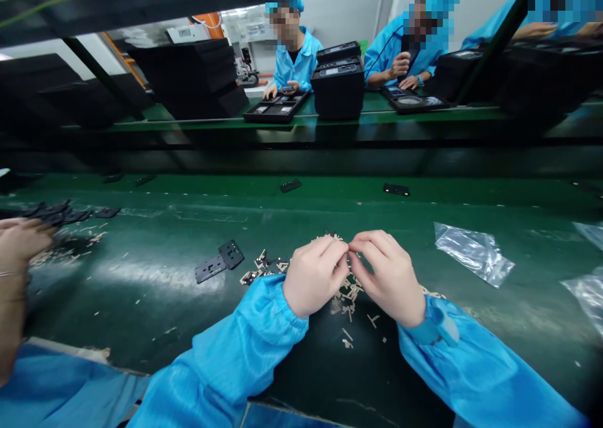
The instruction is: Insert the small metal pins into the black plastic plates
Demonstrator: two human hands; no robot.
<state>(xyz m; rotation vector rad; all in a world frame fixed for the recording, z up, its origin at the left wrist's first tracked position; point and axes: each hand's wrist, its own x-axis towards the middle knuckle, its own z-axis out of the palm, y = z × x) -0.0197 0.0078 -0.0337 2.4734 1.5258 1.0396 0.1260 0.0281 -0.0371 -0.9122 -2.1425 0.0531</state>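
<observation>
My left hand (316, 276) and my right hand (390, 276) meet fingertip to fingertip above the green table (179, 327). Both are closed in a pinch, and whatever lies between the fingertips is too small or hidden to make out. Beneath and around them is a scattered pile of small tan strips (347, 293). More small black and tan pieces (262, 262) lie just left of my left hand. Farther left, two flat black plastic plates with holes (211, 268) rest with their edges touching or overlapping.
Clear plastic bags (471, 252) lie to the right. Black parts (396, 190) sit along the table's far side. A co-worker's hand (23, 242) is at the left, by a heap of black parts (56, 213). Beyond a raised ledge, people in blue work beside stacked black trays (337, 88).
</observation>
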